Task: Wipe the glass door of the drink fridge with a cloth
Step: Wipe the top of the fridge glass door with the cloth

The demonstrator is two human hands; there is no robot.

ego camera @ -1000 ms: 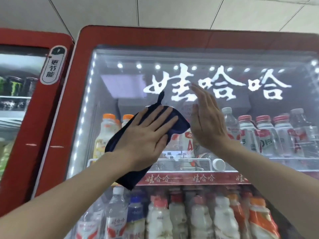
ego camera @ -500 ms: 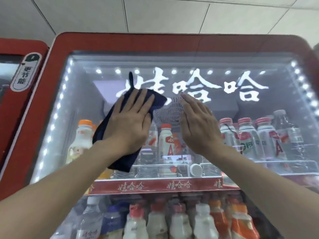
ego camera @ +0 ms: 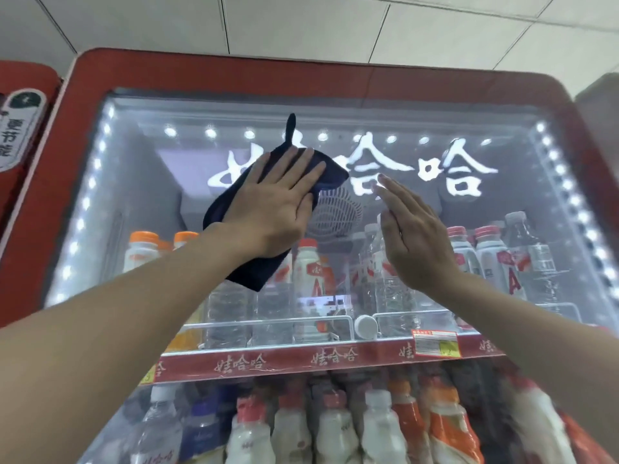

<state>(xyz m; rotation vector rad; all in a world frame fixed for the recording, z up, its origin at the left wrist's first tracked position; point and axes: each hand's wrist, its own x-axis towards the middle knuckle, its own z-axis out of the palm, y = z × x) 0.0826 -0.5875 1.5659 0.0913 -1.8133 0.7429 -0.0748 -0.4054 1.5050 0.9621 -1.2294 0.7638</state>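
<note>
The drink fridge has a red frame and a glass door (ego camera: 140,202) with white lit characters across its top. My left hand (ego camera: 278,202) lies flat with straight fingers on a dark blue cloth (ego camera: 221,205), pressing it against the upper middle of the glass, over the first character. A thin loop of the cloth sticks up above my fingers. To its right my right hand (ego camera: 415,236) is held flat with straight fingers against the glass, holding nothing.
Behind the glass, a shelf with a red price strip (ego camera: 301,358) carries bottles (ego camera: 311,266), and more bottles fill the row below. LED strips (ego camera: 83,202) run down both door edges. A second red fridge (ego camera: 23,145) stands at the left. White ceiling tiles are above.
My left hand has slid the cloth up the glass from the bottle shelf level to the lit characters. My right hand stays flat beside it. The view has tilted upward.
</note>
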